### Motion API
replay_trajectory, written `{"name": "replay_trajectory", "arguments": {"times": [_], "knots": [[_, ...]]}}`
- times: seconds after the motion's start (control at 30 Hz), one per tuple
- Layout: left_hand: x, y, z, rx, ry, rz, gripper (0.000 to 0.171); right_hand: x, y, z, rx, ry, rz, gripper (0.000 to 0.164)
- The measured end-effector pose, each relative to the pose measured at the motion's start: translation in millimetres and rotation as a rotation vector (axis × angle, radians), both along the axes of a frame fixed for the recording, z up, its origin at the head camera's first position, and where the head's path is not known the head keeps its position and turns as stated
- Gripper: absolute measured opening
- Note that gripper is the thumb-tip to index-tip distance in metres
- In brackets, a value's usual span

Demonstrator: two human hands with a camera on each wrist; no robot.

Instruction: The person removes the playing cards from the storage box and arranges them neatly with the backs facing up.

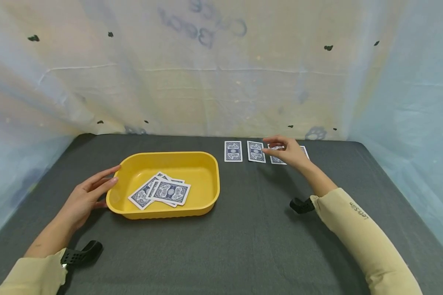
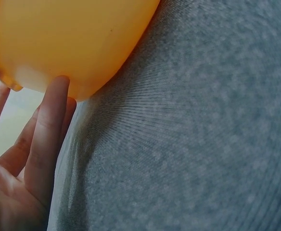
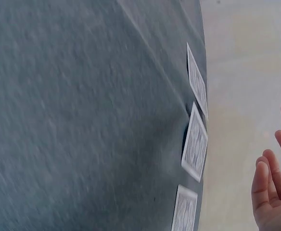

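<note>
A yellow plastic tray [image 1: 162, 213] holds several blue-and-white patterned playing cards [image 1: 172, 192], overlapping with their backs up. My left hand [image 1: 85, 200] touches the tray's left end, its fingers fairly straight against the outer wall, as the left wrist view also shows. Over the row of cards at the back of the table is my right hand [image 1: 288, 152], fingers apart and holding nothing. The row's leftmost card [image 1: 233, 151] and the second card [image 1: 256, 152] show fully or nearly so. My right hand partly hides the third card [image 1: 278, 160] and the card at the right end [image 1: 304, 151].
Dark grey cloth covers the table [image 1: 214, 254]. A pale patterned curtain [image 1: 221, 90] hangs along the back edge, and sheets hang at both sides. Black straps [image 1: 82, 253] circle both sleeved wrists, their loose ends sticking out.
</note>
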State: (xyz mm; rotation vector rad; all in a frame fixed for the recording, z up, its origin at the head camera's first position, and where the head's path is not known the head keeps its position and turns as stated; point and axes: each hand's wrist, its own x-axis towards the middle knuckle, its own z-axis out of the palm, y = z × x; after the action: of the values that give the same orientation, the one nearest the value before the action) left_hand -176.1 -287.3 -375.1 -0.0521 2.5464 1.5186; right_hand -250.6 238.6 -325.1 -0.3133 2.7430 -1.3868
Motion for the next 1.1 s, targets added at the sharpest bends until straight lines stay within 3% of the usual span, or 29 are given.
{"name": "replay_trajectory", "arguments": {"times": [0.73,1.1], "knots": [[-1.6,7,-0.3,0.027,0.000,0.002,0.060,23.6,-51,8.7,-0.066,0.055,0.225,0.039],[-2.2,8,-1.7,0.002,-0.004,0.021,0.063,24.1,-70,12.3,-0.101,0.085,0.272,0.038]]}}
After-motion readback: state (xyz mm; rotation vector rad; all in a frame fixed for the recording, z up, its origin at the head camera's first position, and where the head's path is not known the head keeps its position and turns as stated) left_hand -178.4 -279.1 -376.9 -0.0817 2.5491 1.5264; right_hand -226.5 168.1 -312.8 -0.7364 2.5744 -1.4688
